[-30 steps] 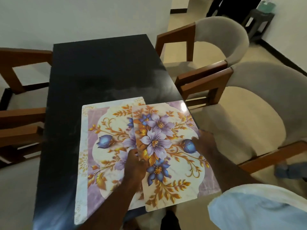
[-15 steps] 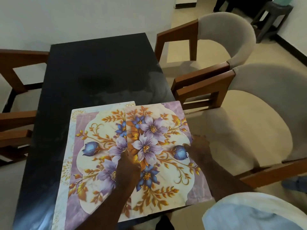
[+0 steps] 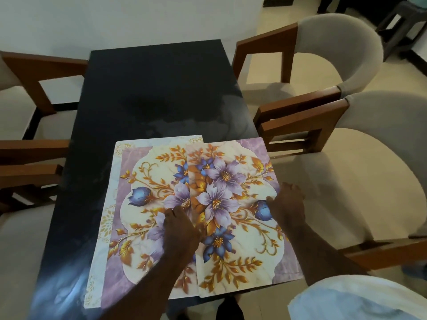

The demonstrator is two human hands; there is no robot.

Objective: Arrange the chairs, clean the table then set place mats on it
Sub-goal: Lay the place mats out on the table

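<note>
Two flowered place mats lie side by side at the near end of the black worktop (image 3: pixel 150 88), their long sides running away from the person; the upper mat (image 3: pixel 231 176) overlaps the right part of the lower mat (image 3: pixel 138 181), so their purple and blue blossoms meet along one straight seam down the middle. The lower mat lies toward the middle of the worktop; the upper mat's right edge runs close to the worktop's right edge, though whether it overhangs cannot be told.

The left hand (image 3: pixel 182 227) rests palm down across that seam, fingers laid out over the lower mat just beside the upper mat's left edge, released rather than clenched; the forearm crosses the near part of both mats. The right hand (image 3: pixel 288 204) sits at the upper mat's right edge, about halfway along it; its thumb lies on the mat next to a blue bud, and its fingers reach past the edge, but whether they hook beneath it cannot be told.

Two grey-backed chairs (image 3: pixel 335 42) with wooden arms stand to the right of the worktop, one just beyond the other; wooden-armed chairs (image 3: pixel 34 65) show at the left; a white sleeve (image 3: pixel 358 299) fills the lower right corner.
</note>
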